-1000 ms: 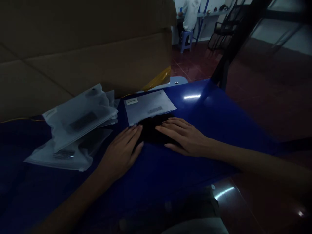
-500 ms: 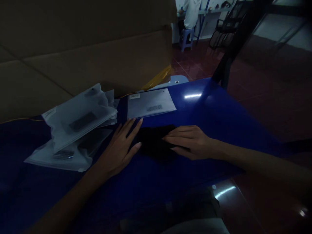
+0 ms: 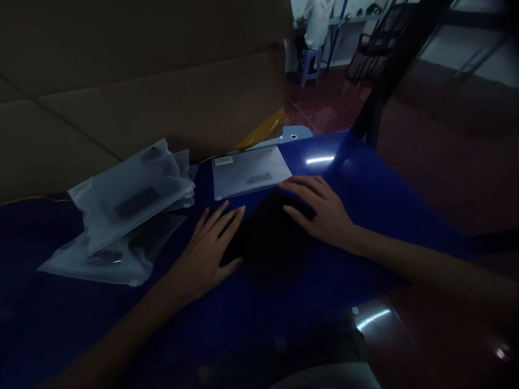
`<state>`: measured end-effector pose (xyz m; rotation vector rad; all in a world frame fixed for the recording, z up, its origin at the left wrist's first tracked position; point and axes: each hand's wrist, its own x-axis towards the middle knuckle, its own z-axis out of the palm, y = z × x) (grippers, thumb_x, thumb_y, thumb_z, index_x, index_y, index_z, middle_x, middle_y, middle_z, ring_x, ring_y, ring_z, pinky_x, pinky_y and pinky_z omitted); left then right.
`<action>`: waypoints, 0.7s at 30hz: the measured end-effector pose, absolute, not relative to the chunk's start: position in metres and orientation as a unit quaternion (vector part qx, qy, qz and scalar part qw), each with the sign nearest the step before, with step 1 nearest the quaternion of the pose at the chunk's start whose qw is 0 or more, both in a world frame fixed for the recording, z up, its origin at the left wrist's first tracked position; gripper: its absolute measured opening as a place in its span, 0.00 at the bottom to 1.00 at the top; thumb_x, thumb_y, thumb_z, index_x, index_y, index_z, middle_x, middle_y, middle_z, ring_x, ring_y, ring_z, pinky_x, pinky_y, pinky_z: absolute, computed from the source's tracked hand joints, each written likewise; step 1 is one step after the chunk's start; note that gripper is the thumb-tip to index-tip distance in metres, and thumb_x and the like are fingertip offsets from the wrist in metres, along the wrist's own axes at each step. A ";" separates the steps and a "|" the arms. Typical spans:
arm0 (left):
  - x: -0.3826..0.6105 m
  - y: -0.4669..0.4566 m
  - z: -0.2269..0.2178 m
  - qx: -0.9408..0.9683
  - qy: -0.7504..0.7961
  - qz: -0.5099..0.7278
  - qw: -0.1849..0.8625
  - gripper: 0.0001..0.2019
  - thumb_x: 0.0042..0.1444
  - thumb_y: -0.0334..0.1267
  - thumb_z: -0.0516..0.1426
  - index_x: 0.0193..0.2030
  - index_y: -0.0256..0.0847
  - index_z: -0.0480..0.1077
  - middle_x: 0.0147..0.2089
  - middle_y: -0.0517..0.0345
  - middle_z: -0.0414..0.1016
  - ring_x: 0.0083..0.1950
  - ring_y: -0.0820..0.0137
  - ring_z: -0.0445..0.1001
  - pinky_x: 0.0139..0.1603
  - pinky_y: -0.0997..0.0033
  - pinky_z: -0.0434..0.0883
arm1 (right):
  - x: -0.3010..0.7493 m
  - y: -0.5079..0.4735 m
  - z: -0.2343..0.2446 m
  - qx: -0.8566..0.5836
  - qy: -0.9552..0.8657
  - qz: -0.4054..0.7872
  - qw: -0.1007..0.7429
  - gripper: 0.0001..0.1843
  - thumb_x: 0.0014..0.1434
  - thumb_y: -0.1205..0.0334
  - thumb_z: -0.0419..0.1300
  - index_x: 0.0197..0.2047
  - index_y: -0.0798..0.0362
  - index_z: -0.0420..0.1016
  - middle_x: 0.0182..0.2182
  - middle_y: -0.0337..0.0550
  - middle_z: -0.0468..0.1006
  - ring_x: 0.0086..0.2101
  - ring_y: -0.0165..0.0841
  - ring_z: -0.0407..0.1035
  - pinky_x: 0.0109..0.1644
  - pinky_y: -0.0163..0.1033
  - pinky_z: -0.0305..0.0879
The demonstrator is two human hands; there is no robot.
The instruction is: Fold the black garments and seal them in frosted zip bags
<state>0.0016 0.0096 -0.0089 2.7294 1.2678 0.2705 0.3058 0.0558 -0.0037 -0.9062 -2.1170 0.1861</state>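
Observation:
A dark piece of cloth (image 3: 270, 243) lies flat on the blue table (image 3: 357, 189). My left hand (image 3: 208, 246) rests flat on its left edge with the fingers stretched out. My right hand (image 3: 320, 210) lies on the cloth's upper right part, fingers spread and slightly curved. Just beyond the cloth sits a flat frosted plastic bag (image 3: 249, 172) with a white label. The light is dim and the cloth's outline is hard to make out.
A heap of frosted plastic bags (image 3: 125, 210) with dark contents lies at the left. A large cardboard box (image 3: 141, 81) stands behind them. The table's right edge drops to a red floor (image 3: 446, 162). A person (image 3: 316, 21) sits far back by a blue stool (image 3: 308, 62).
The cloth has spread wider toward me. My right hand moved up and right on it, and my left hand slid slightly toward me along its left edge.

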 end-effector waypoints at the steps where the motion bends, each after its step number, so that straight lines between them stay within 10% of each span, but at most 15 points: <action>1: 0.001 0.009 -0.010 0.902 0.418 0.095 0.055 0.41 0.73 0.54 0.50 0.82 0.46 0.30 0.80 0.46 0.52 0.82 0.48 0.43 0.78 0.34 0.47 | 0.304 0.052 -0.002 -0.300 -0.864 0.053 0.402 0.22 0.71 0.55 0.60 0.63 0.54 0.73 0.56 0.55 0.78 0.53 0.43 0.73 0.55 0.52 0.72; 5: 0.002 0.009 -0.010 0.901 0.419 0.100 0.052 0.39 0.73 0.51 0.50 0.82 0.46 0.34 0.79 0.45 0.54 0.81 0.46 0.46 0.77 0.31 0.51 | 0.296 0.034 0.002 -0.119 -0.951 0.074 0.275 0.43 0.65 0.34 0.60 0.69 0.59 0.66 0.57 0.59 0.76 0.52 0.46 0.71 0.52 0.52 0.69; 10: 0.005 0.007 -0.003 0.898 0.418 0.123 0.050 0.37 0.74 0.51 0.49 0.82 0.48 0.34 0.78 0.43 0.54 0.80 0.46 0.50 0.76 0.32 0.52 | 0.293 0.033 -0.005 -0.129 -0.961 0.085 0.228 0.24 0.64 0.61 0.64 0.61 0.62 0.73 0.54 0.57 0.79 0.50 0.43 0.73 0.50 0.48 0.71; 21: 0.008 0.000 0.014 0.906 0.345 0.245 0.022 0.33 0.73 0.44 0.52 0.80 0.48 0.45 0.69 0.42 0.62 0.68 0.52 0.66 0.66 0.49 0.69 | 0.293 0.041 0.009 -0.205 -0.880 0.313 0.291 0.12 0.70 0.56 0.61 0.48 0.55 0.80 0.47 0.48 0.82 0.47 0.36 0.76 0.53 0.47 0.72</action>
